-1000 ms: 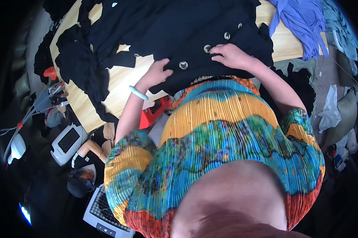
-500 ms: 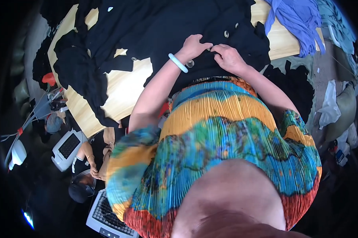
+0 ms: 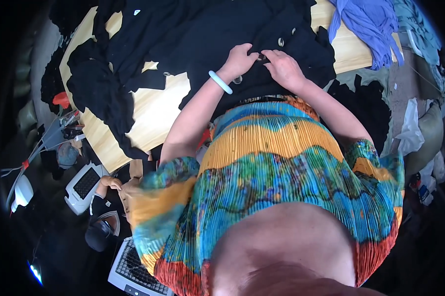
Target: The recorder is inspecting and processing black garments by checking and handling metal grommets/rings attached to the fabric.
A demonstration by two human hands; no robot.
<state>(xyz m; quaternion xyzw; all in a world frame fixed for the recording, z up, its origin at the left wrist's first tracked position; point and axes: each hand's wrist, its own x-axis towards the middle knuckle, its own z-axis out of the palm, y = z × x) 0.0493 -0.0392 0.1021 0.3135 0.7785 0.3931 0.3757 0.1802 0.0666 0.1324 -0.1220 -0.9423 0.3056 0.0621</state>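
Evidently you were fastening the black garment: your left hand and right hand pinched cloth around a button, which next needed pushing through its hole.

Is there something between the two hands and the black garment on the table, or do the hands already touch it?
Nothing visible stands between. The left hand and the right hand both rest directly on the black garment, fingertips meeting at a button.

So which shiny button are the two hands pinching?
The button between the left hand and right hand. The others lie untouched: one above, one by the bracelet.
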